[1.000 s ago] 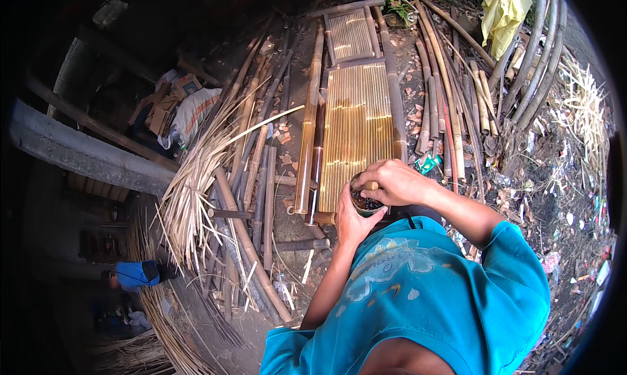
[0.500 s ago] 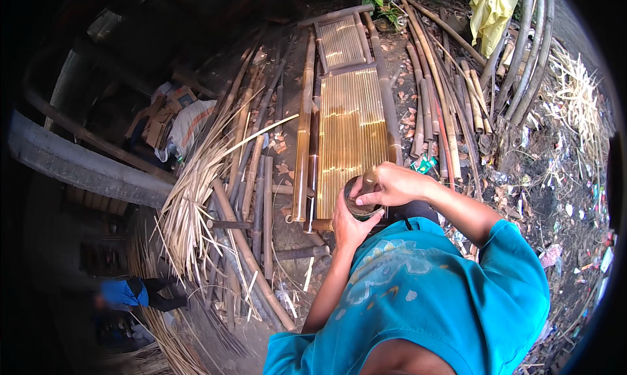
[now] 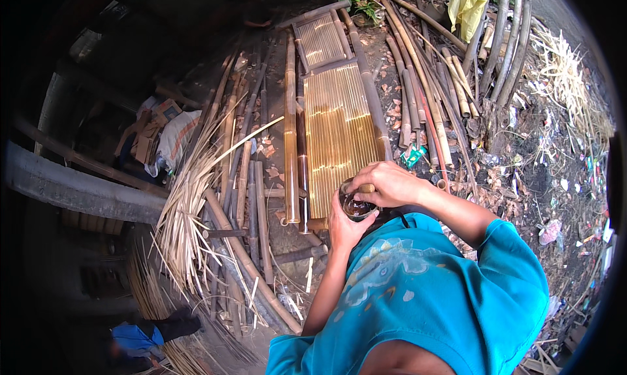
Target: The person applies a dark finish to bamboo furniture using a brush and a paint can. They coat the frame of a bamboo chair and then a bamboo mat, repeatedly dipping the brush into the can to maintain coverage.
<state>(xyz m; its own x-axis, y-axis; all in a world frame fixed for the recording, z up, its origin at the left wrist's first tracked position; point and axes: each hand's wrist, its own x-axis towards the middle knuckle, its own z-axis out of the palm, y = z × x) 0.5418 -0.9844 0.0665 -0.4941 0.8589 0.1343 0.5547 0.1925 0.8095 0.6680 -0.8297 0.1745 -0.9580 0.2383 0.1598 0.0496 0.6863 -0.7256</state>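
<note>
In front of my shirt, my left hand (image 3: 346, 225) is wrapped around a small round cup (image 3: 358, 210) holding dark brown liquid. Over its rim, my right hand (image 3: 390, 184) grips a short brown tool with a rounded handle (image 3: 363, 188); its lower end is too hidden to tell its kind. Just beyond both hands stretches a bamboo slat panel (image 3: 339, 124), glossy and golden brown, with a smaller slatted section (image 3: 320, 41) at its far end. A shiny bamboo pole (image 3: 291, 133) lies along its left side.
Thin bamboo strips (image 3: 186, 225) are heaped at left beside loose poles (image 3: 260, 218). More poles (image 3: 424, 81) lie at right, near a yellow cloth (image 3: 469, 9). Litter covers the ground at far right. A person in blue (image 3: 137, 339) is at lower left, by a concrete beam (image 3: 85, 186).
My right hand has tilted the brown handle from upright to nearly flat over the cup, baring the liquid inside. The whole view has shifted slightly, and the person in blue appears lower.
</note>
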